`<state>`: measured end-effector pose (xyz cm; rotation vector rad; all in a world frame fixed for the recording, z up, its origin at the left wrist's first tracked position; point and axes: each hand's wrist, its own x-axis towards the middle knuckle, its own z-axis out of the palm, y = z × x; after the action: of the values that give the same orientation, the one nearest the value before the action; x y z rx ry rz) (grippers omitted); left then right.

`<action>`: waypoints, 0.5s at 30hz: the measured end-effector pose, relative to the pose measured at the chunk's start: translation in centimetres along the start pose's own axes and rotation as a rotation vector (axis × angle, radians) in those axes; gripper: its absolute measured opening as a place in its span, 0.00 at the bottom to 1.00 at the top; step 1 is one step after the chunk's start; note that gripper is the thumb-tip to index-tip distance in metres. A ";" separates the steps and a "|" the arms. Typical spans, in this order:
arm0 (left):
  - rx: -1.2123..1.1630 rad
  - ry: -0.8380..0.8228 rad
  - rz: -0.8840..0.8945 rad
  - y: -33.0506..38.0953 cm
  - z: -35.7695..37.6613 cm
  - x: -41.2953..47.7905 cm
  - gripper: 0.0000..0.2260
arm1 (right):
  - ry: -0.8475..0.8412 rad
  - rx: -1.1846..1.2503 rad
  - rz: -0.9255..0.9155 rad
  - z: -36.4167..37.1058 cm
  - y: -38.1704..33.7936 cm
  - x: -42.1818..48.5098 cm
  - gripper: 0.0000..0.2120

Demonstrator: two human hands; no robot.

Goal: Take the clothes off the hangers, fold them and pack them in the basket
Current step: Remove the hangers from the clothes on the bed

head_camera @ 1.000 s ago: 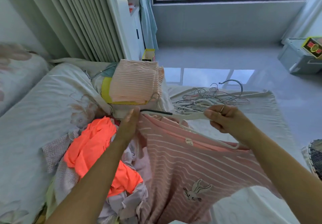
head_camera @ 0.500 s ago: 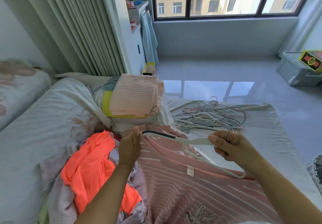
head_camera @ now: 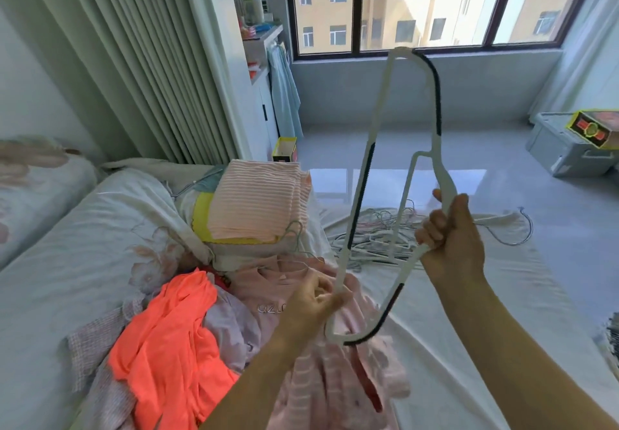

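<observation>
The white hanger (head_camera: 395, 175) with its dark grip strips is up in the air, turned on end so one shoulder points toward the window. The right hand (head_camera: 450, 238) has its fingers wrapped around the neck of it, and the left hand (head_camera: 315, 299) pinches the lower bar between thumb and fingertips, the two hands apart. Beneath them the pink striped shirt (head_camera: 338, 382) lies crumpled on the bed (head_camera: 67, 245), free of the hanger and not folded, just beside a bright orange garment (head_camera: 170, 339) and a pale pink top (head_camera: 268, 282) in the same heap. Behind the heap sits a stack of folded pink striped clothes (head_camera: 258, 202) on something yellow. A tangle of empty hangers (head_camera: 378, 238) lies on the sheet toward the window, behind the lifted one.
</observation>
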<state>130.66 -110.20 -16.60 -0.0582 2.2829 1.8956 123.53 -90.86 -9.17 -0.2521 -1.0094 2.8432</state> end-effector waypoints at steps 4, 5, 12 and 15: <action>0.741 -0.333 -0.297 -2.6 -0.9 -1.2 0.23 | 0.097 0.061 -0.100 -0.4 -1.8 1.6 0.15; 1.027 -0.456 -0.317 -3.3 -1.3 -1.6 0.16 | 0.118 0.046 -0.124 -0.7 -2.5 2.2 0.14; 0.493 -0.028 -0.363 -3.9 -13.4 -3.1 0.11 | 0.072 -0.630 -0.048 -6.9 -2.6 4.9 0.10; 0.047 0.511 -0.264 -2.7 -20.7 -5.4 0.03 | 0.007 -0.994 0.002 -10.3 -1.1 5.7 0.12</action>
<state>134.07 -131.41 -14.75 -0.8841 2.4568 1.8406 119.99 -82.78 -17.02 -0.3234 -2.3070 2.0757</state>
